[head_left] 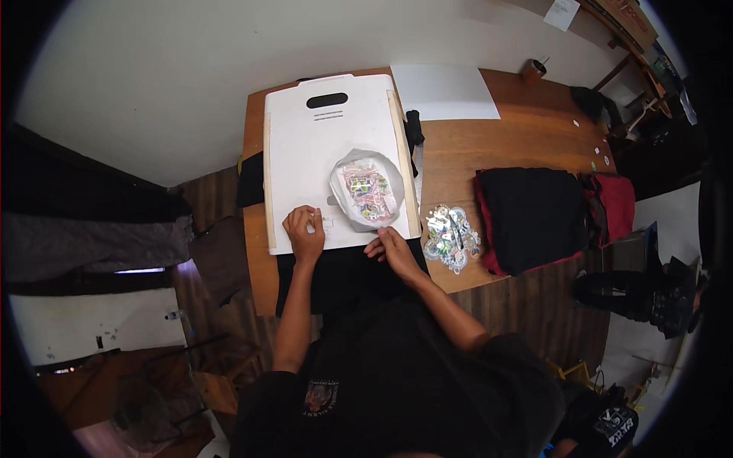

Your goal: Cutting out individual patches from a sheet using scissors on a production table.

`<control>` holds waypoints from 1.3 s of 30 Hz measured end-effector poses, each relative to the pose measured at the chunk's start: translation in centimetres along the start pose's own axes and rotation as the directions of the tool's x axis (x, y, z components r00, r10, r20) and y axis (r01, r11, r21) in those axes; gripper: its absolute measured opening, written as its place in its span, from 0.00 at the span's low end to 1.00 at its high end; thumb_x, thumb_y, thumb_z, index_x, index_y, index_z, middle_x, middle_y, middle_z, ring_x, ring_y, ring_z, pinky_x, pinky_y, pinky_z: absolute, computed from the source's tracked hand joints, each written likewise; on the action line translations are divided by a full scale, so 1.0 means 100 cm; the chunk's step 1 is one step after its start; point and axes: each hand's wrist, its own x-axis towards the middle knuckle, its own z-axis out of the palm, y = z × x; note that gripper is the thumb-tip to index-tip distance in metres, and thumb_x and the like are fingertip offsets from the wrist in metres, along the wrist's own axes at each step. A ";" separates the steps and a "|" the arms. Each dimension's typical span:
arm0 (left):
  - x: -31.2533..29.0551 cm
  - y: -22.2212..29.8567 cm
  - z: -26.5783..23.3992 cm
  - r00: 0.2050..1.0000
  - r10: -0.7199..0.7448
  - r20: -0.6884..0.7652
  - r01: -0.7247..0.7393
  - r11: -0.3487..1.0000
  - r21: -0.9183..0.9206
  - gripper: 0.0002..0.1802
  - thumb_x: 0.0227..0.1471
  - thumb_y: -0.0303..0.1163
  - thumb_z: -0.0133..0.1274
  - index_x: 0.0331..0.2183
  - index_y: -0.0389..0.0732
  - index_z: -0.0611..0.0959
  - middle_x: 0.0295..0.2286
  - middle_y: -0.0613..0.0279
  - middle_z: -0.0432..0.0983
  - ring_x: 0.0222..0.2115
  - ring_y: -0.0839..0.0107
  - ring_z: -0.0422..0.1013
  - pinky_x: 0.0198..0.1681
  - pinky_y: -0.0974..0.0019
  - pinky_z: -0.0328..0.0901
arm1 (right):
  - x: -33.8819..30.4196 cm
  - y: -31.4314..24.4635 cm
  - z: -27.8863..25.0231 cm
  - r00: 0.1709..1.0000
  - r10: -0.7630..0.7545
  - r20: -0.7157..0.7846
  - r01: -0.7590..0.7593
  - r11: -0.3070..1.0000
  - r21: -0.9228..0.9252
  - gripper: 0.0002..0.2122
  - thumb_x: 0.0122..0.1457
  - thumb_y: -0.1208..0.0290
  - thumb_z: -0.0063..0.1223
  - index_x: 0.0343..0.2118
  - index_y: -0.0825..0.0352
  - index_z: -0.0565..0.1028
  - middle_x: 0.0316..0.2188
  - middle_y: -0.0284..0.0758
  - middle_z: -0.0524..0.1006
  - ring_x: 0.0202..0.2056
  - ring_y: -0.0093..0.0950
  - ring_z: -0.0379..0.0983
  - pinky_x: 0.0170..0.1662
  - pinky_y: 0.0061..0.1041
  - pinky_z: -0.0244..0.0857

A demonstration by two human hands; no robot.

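A white board (294, 164) with an oval handle slot lies on the wooden table in front of me. On its right half stands a whitish plastic bag (334, 183), its mouth wide, with many small colourful printed pieces (365, 191) inside. My left hand (305, 232) rests at the board's near edge with curled fingers; whatever is in them is too small to name. A small sheet with faint print (328, 224) shows beside it. My right hand (392, 249) is just below the bag, thumb close to its rim and fingers apart.
Right of the board lies a heap of cut-out stickers (452, 238). Beyond it are folded black and red garments (533, 217). A white sheet (447, 91) and a brown cup (534, 70) sit at the back. Another person (611, 424) is at the lower right.
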 end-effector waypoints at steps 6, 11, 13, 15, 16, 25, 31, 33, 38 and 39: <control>0.002 -0.002 -0.001 1.000 0.003 -0.014 -0.003 1.000 -0.001 0.13 0.53 0.25 0.55 0.20 0.40 0.70 0.29 0.62 0.74 0.36 0.61 0.68 0.46 0.59 0.55 | -0.029 0.023 -0.033 0.983 -0.027 0.182 0.052 0.990 -0.135 0.18 0.69 0.57 0.37 0.44 0.67 0.73 0.30 0.30 0.77 0.33 0.19 0.73 0.38 0.18 0.64; 0.003 -0.005 -0.003 1.000 -0.019 -0.002 0.019 1.000 -0.008 0.14 0.53 0.25 0.55 0.20 0.40 0.69 0.30 0.64 0.74 0.36 0.62 0.68 0.47 0.59 0.55 | -0.046 0.058 -0.091 0.997 0.074 -0.037 -0.080 0.980 -0.182 0.24 0.70 0.56 0.34 0.32 0.73 0.78 0.20 0.36 0.77 0.23 0.23 0.73 0.34 0.21 0.67; 0.004 -0.003 -0.002 1.000 -0.013 0.004 0.013 1.000 -0.012 0.14 0.52 0.26 0.55 0.20 0.40 0.69 0.30 0.64 0.74 0.36 0.62 0.68 0.47 0.59 0.55 | -0.040 0.093 -0.132 0.990 -0.054 -0.134 0.002 0.933 -0.360 0.20 0.68 0.60 0.38 0.33 0.73 0.77 0.22 0.37 0.78 0.23 0.25 0.74 0.32 0.23 0.68; 0.004 -0.004 -0.003 1.000 -0.007 -0.008 0.007 1.000 -0.007 0.14 0.52 0.26 0.55 0.20 0.40 0.70 0.30 0.64 0.74 0.36 0.63 0.68 0.46 0.60 0.55 | -0.039 0.090 -0.155 0.895 -0.290 -0.339 0.044 0.813 -0.580 0.11 0.63 0.68 0.47 0.37 0.73 0.76 0.26 0.42 0.79 0.27 0.30 0.76 0.32 0.29 0.69; 0.004 -0.003 -0.003 1.000 -0.007 -0.002 0.007 1.000 -0.012 0.14 0.52 0.26 0.55 0.20 0.40 0.70 0.30 0.64 0.74 0.36 0.63 0.68 0.46 0.60 0.55 | -0.035 0.086 -0.167 0.858 -0.301 -0.416 -0.008 0.802 -0.597 0.10 0.61 0.69 0.49 0.37 0.72 0.75 0.27 0.43 0.78 0.29 0.34 0.76 0.33 0.30 0.69; 0.005 0.000 -0.004 0.999 -0.033 -0.012 0.033 0.999 0.000 0.11 0.52 0.27 0.56 0.21 0.40 0.73 0.29 0.65 0.74 0.36 0.64 0.68 0.45 0.60 0.55 | -0.001 0.090 -0.202 0.733 -0.498 -0.463 -0.155 0.541 -0.827 0.18 0.47 0.75 0.62 0.41 0.69 0.71 0.36 0.44 0.73 0.38 0.42 0.71 0.42 0.39 0.65; 0.005 0.001 -0.006 0.999 -0.046 0.001 0.046 0.999 0.012 0.10 0.53 0.27 0.56 0.22 0.39 0.74 0.29 0.65 0.73 0.35 0.64 0.67 0.45 0.60 0.55 | -0.011 0.082 -0.197 0.764 -0.472 -0.439 -0.173 0.506 -0.845 0.19 0.55 0.77 0.54 0.51 0.70 0.69 0.42 0.47 0.68 0.44 0.46 0.68 0.48 0.40 0.62; 0.006 0.002 -0.007 1.000 -0.024 0.006 0.024 1.000 0.011 0.10 0.53 0.28 0.56 0.22 0.39 0.74 0.29 0.64 0.73 0.35 0.64 0.67 0.45 0.60 0.55 | -0.013 0.079 -0.211 0.674 -0.584 -0.452 -0.039 0.584 -0.811 0.17 0.55 0.78 0.53 0.49 0.72 0.69 0.41 0.50 0.67 0.43 0.46 0.67 0.48 0.37 0.62; 0.006 0.002 -0.010 0.999 -0.031 0.012 0.030 0.999 0.024 0.10 0.53 0.28 0.56 0.22 0.39 0.74 0.29 0.64 0.73 0.36 0.64 0.67 0.45 0.60 0.55 | -0.035 0.086 -0.228 0.607 -0.677 -0.417 -0.058 0.485 -0.872 0.18 0.56 0.80 0.48 0.50 0.77 0.64 0.42 0.54 0.67 0.43 0.48 0.67 0.49 0.36 0.62; 0.008 0.005 -0.007 0.999 -0.032 0.019 0.032 0.999 0.019 0.11 0.53 0.28 0.56 0.22 0.39 0.74 0.29 0.64 0.73 0.36 0.64 0.68 0.45 0.60 0.55 | -0.037 0.104 -0.241 0.629 -0.617 -0.472 -0.060 0.567 -0.821 0.18 0.56 0.78 0.49 0.49 0.77 0.63 0.41 0.54 0.69 0.42 0.48 0.69 0.47 0.38 0.63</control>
